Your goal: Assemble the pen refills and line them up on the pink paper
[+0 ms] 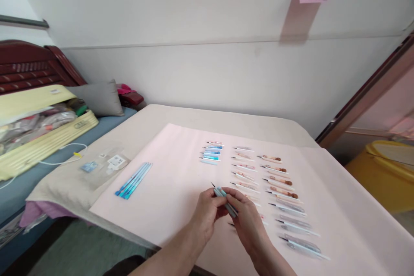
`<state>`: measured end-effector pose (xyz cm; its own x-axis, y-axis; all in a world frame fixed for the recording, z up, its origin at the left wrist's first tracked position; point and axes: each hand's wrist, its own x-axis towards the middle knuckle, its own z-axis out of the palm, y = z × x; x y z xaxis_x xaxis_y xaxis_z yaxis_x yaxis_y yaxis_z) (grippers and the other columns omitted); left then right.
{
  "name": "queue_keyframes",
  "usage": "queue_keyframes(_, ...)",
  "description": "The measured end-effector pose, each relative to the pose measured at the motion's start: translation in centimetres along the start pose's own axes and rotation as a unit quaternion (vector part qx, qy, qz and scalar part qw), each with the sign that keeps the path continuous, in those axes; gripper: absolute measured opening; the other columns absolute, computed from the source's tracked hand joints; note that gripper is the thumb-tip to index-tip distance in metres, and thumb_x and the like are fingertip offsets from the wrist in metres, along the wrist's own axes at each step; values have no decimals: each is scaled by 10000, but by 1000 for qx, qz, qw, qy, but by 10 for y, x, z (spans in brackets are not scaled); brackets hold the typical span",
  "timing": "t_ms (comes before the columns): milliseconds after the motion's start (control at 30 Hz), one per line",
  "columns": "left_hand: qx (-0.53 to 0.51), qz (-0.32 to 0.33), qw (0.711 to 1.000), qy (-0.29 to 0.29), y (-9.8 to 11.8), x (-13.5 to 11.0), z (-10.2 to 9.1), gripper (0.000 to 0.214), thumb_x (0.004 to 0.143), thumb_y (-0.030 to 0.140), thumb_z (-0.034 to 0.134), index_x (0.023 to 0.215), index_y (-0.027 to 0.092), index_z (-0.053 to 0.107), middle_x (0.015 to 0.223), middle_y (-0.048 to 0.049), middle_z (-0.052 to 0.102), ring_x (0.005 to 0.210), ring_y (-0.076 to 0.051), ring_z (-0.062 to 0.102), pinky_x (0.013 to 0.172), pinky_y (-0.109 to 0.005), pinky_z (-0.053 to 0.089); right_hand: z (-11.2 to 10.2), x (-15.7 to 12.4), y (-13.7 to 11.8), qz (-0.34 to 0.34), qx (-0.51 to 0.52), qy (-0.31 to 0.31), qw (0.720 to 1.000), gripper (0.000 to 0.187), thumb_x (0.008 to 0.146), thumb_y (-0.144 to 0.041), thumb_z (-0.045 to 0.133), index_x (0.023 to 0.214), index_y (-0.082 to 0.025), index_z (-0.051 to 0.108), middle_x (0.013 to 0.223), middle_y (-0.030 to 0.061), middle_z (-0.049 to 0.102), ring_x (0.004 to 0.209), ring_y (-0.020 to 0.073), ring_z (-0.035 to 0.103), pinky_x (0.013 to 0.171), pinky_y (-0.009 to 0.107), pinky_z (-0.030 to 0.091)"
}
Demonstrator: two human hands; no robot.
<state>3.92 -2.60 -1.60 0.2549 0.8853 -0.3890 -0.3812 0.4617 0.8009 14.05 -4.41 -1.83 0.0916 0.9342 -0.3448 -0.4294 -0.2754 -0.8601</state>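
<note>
Close together over the pink sheet, my left hand (pixel 206 211) and my right hand (pixel 248 215) are both closed on a pale blue pen (pixel 230 208). Its thin dark tip points up and to the left. A second pale blue piece lies alongside it between my fingers; whether that is the cap, I cannot tell. Past my hands lies a short column of pens with blue parts (pixel 211 152). Under and beyond my right hand runs a column of pale pens (pixel 244 167), partly hidden by it. Further right are pens with brown figures (pixel 281 180) and grey-clear ones (pixel 299 244).
Several blue pens (pixel 134 181) lie bunched on the left of the pink sheet (pixel 174 155). A clear plastic bag (pixel 108 164) rests beside the sheet. At left stand an open yellow box (pixel 48 138) and a grey pillow (pixel 97 97). A yellow bin (pixel 384 177) is at right.
</note>
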Motion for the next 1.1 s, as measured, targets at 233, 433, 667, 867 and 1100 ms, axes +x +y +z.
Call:
queue_keyframes(233,93,39,993,62,9,2,-9,163,609,244,670,724,148,605,666,-14,585,601,-113,516,579,-247,367,-3,8,5,-48,-166,-31,984,405,696,-309,630,1092,-225,651,799,15,677,738,181,619,649,306,501)
queue_keyframes(433,70,14,996,50,10,6,-13,218,587,272,712,689,155,558,571,38,477,517,-68,418,525,-220,324,-7,14,5,-64,-200,-58,976,389,718,-310,583,1090,-213,650,661,-4,618,573,134,559,550,280,483)
queue_keyframes(667,124,40,991,-26,35,9,-28,230,661,333,675,778,148,607,640,-11,563,562,-96,512,548,-225,385,-5,4,-20,-8,-177,-124,976,372,700,-285,593,1058,-214,665,693,1,609,572,109,539,515,233,442)
queue_keyframes(867,139,39,990,5,38,20,-36,207,640,291,702,736,125,625,613,-14,566,530,-80,525,508,-191,399,-6,3,-25,23,-149,-75,986,415,701,-323,619,1098,-200,620,901,45,637,686,149,622,615,277,498)
queue_keyframes(1100,64,78,984,148,41,69,-55,228,572,239,743,703,120,599,530,17,512,445,-59,484,464,-185,418,-13,9,-37,-6,-104,59,993,425,700,-350,605,1092,-192,567,1214,107,533,774,175,639,667,311,498)
